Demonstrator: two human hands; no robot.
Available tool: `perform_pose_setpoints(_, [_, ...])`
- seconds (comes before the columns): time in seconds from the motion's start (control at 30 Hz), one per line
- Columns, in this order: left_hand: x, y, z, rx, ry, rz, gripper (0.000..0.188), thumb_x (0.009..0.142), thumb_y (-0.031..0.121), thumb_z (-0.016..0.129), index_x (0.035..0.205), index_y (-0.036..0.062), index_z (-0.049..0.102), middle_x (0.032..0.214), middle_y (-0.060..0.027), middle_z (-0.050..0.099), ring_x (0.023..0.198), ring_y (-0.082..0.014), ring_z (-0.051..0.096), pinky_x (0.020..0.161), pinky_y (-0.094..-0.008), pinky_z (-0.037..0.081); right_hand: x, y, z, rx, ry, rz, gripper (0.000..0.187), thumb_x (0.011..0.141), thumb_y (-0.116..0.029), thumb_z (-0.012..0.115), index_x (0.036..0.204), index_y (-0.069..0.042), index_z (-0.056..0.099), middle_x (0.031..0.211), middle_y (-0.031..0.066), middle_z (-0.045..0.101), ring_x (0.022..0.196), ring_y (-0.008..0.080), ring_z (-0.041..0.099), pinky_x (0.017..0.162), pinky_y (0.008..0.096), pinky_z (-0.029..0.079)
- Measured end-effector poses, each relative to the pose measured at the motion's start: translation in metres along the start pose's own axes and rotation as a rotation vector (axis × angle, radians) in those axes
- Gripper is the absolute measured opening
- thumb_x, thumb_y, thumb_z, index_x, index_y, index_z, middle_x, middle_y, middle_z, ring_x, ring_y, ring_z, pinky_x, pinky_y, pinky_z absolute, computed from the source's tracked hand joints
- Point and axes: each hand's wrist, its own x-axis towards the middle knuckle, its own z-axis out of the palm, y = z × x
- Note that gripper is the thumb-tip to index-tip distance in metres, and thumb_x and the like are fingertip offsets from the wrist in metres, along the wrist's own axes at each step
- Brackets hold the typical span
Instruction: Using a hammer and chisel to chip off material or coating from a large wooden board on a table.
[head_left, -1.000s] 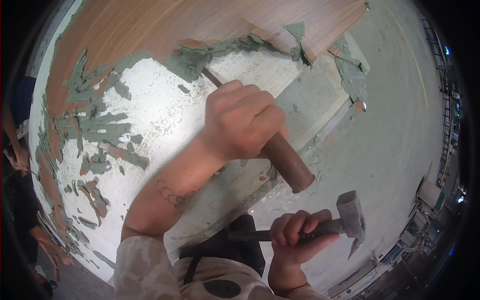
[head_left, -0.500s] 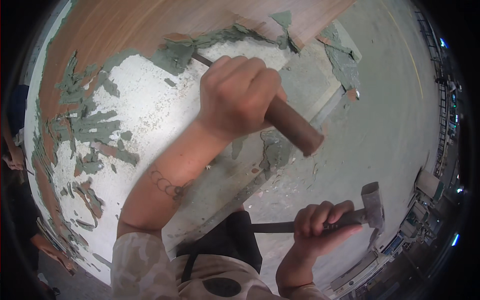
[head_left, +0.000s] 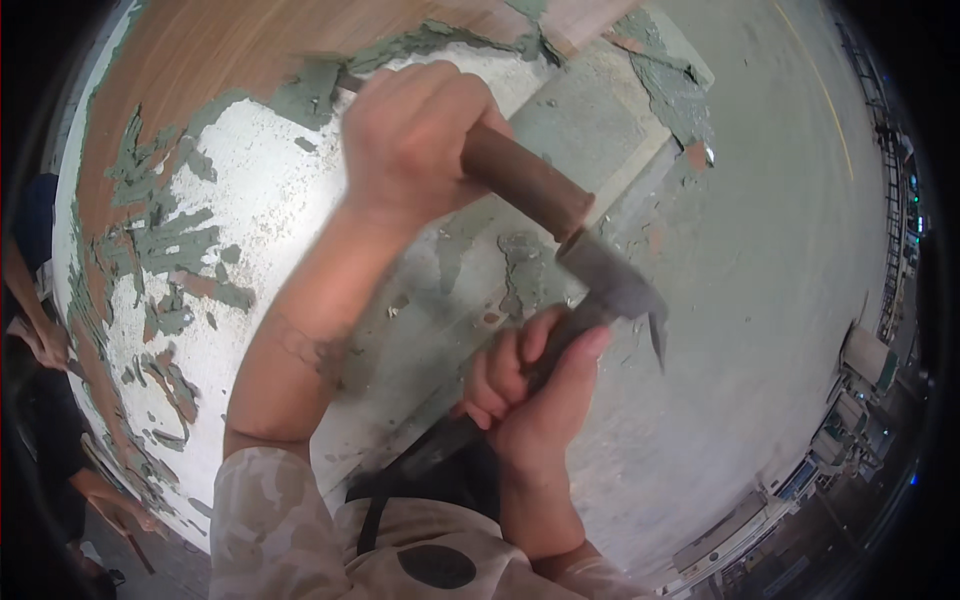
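Observation:
My left hand (head_left: 415,140) is wrapped round the brown handle of a chisel (head_left: 530,185). Its dark blade shows only as a short piece past my knuckles, near the broken edge of the wood-grain sheet (head_left: 230,50). In my right hand (head_left: 530,390) is a claw hammer (head_left: 612,275), gripped along the dark shaft not far below the head. The hammer's face is at the butt end of the chisel handle and appears to touch it. Green-grey peeled scraps (head_left: 175,245) cover part of the white surface (head_left: 265,190) beside my left forearm.
Below the panel spreads a pale green floor (head_left: 780,230) with a yellow line. At the left rim another person's hands (head_left: 40,340) work near the panel's edge. Racks and equipment (head_left: 870,355) line the far right. Loose debris (head_left: 700,153) lies by the panel's right corner.
My right hand has swung the hammer up and leftward, bringing its head to the chisel handle's end. My left hand with the chisel has shifted left and slightly up in view.

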Motion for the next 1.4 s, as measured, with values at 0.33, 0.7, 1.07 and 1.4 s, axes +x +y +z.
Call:
perform_pose_setpoints(0.33, [-0.002,0.003,-0.003,0.000,-0.063,-0.076,0.030,0.061,0.013,0.083,0.069,0.0154,0.055,0.067,-0.0020,0.053,0.063,-0.0245,0.058,0.060,-0.0376,0.040,-0.015,-0.008,0.011,-0.039,0.018,-0.118,0.064,0.105,-0.076,0.035,0.088,-0.015,0.038,0.058,-0.0011,0.035,0.046,0.0142,0.033,0.043,0.0318,0.030])
perform_pose_setpoints(0.7, [-0.002,-0.002,-0.008,-0.016,-0.054,-0.091,0.032,0.059,0.013,0.085,0.071,0.0163,0.056,0.070,-0.0013,0.056,0.067,-0.0254,0.060,0.063,-0.0384,0.041,0.021,0.004,0.028,0.058,0.099,-0.128,0.060,0.104,-0.075,0.040,0.086,-0.017,0.043,0.056,-0.0049,0.028,0.041,0.0120,0.025,0.035,0.0288,0.023])
perform_pose_setpoints(1.07, [-0.002,-0.010,-0.014,0.010,-0.074,-0.134,0.031,0.059,0.009,0.083,0.072,0.0140,0.055,0.072,-0.0029,0.055,0.070,-0.0266,0.059,0.066,-0.0385,0.041,0.009,-0.001,0.021,-0.066,0.294,-0.098,0.055,0.109,-0.069,0.036,0.092,-0.017,0.046,0.057,-0.0028,0.030,0.043,0.0110,0.026,0.037,0.0276,0.025])
perform_pose_setpoints(1.4, [-0.005,0.038,-0.018,-0.156,-0.119,-0.061,0.022,0.069,0.005,0.077,0.067,0.0107,0.056,0.062,-0.0053,0.052,0.055,-0.0269,0.055,0.052,-0.0364,0.038,0.019,-0.041,-0.002,-0.035,0.244,-0.424,0.053,0.110,-0.066,0.036,0.096,-0.016,0.043,0.061,-0.0057,0.028,0.044,0.0068,0.022,0.036,0.0235,0.023])
